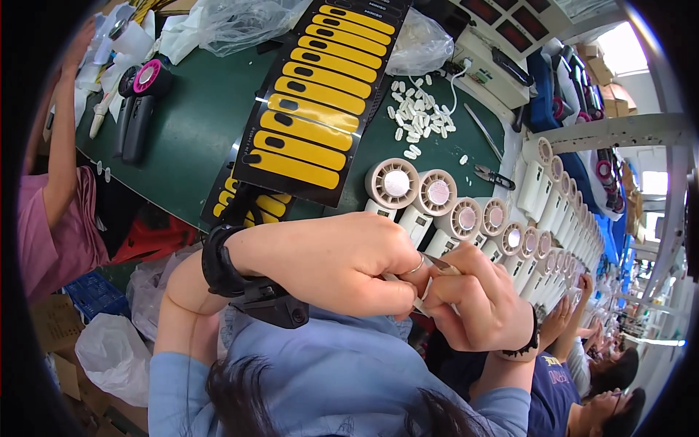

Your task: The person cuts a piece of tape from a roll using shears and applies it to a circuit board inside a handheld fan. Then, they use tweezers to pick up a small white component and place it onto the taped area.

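Observation:
Close together in front of my chest, my left hand [364, 266] and my right hand [477, 295] are both closed, fingertips meeting. A slim pointed metal piece [441, 265] shows at the right fingers. Something small and pale lies between the hands, mostly hidden by the fingers; its kind cannot be made out. Just beyond are white handheld fans [437, 192] with round beige grille heads, lying in rows. Past my left wrist lies a black sheet [255, 171] bearing several yellow elongated stickers [298, 168], with more yellow stickers partly under it.
Small white oval pieces [419, 116] lie heaped on the green table [196, 95]. Tweezers [483, 131] and small black snips [495, 176] are beyond the fans. Two dark handheld fans [138, 109] are at left. A pink-sleeved person sits at left; other people work at right.

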A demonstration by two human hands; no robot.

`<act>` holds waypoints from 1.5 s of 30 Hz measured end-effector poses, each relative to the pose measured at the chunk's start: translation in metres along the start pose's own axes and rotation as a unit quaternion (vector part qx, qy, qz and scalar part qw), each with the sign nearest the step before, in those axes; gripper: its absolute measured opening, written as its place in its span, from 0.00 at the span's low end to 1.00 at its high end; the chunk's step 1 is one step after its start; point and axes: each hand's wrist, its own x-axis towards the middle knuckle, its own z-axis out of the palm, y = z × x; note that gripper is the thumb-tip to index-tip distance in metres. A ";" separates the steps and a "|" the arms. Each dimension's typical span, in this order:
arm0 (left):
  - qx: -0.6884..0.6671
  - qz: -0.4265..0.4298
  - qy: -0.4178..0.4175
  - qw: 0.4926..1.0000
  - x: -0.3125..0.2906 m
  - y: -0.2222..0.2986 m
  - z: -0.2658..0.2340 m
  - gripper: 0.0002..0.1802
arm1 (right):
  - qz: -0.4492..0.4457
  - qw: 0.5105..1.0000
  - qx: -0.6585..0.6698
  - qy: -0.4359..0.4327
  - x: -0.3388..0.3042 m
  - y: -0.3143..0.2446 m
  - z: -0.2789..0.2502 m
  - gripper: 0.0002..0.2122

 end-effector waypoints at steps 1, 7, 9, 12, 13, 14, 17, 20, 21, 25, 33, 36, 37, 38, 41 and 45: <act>-0.027 -0.010 -0.016 0.999 0.001 0.001 0.000 0.08 | -0.001 1.000 0.003 0.014 -0.002 0.000 0.001 0.10; -0.064 0.004 -0.008 0.998 0.003 -0.001 0.002 0.09 | -0.020 0.998 0.021 0.056 -0.013 0.005 0.015 0.09; -0.072 0.000 -0.014 0.997 0.004 -0.002 0.002 0.10 | -0.021 0.996 0.024 0.078 -0.016 0.006 0.019 0.08; -0.092 0.005 -0.023 0.995 0.006 -0.003 0.001 0.10 | -0.031 0.995 0.028 0.085 -0.018 0.008 0.019 0.08; -0.102 0.008 -0.027 0.994 0.006 -0.004 0.001 0.10 | -0.036 0.995 0.030 0.090 -0.018 0.009 0.020 0.08; -0.103 0.007 -0.028 0.994 0.006 -0.004 0.001 0.10 | -0.034 0.995 0.031 0.090 -0.019 0.009 0.021 0.08; -0.120 -0.007 -0.031 0.992 0.004 -0.003 0.000 0.11 | -0.048 0.993 0.038 0.101 -0.019 0.010 0.022 0.08; -0.134 -0.002 -0.040 0.990 0.005 -0.006 -0.001 0.11 | -0.060 0.991 0.033 0.117 -0.020 0.012 0.025 0.09; -0.141 0.000 -0.045 0.989 0.006 -0.007 -0.001 0.11 | -0.067 0.989 0.031 0.126 -0.020 0.013 0.027 0.09; -0.180 -0.023 -0.047 0.982 0.006 -0.009 -0.002 0.11 | -0.066 0.986 0.031 0.152 -0.023 0.017 0.029 0.15; -0.190 -0.018 -0.030 0.981 0.007 -0.012 0.004 0.11 | -0.029 0.990 0.090 0.105 -0.018 0.015 0.015 0.13; -0.183 -0.023 -0.039 0.982 0.010 -0.006 0.002 0.13 | -0.005 0.993 0.099 0.068 -0.017 0.015 0.010 0.11; -0.179 -0.025 -0.043 0.983 0.010 -0.005 0.001 0.13 | 0.006 0.993 0.104 0.049 -0.017 0.014 0.009 0.11; -0.180 -0.025 -0.043 0.982 0.011 -0.005 0.000 0.13 | 0.007 0.993 0.104 0.049 -0.017 0.014 0.007 0.11; -0.137 -0.053 -0.048 0.988 0.011 -0.004 0.000 0.14 | 0.006 0.997 0.078 0.020 -0.015 0.013 0.002 0.11; -0.111 -0.036 -0.045 0.992 0.011 -0.005 -0.001 0.11 | 0.003 0.998 0.069 0.005 -0.013 0.014 0.000 0.11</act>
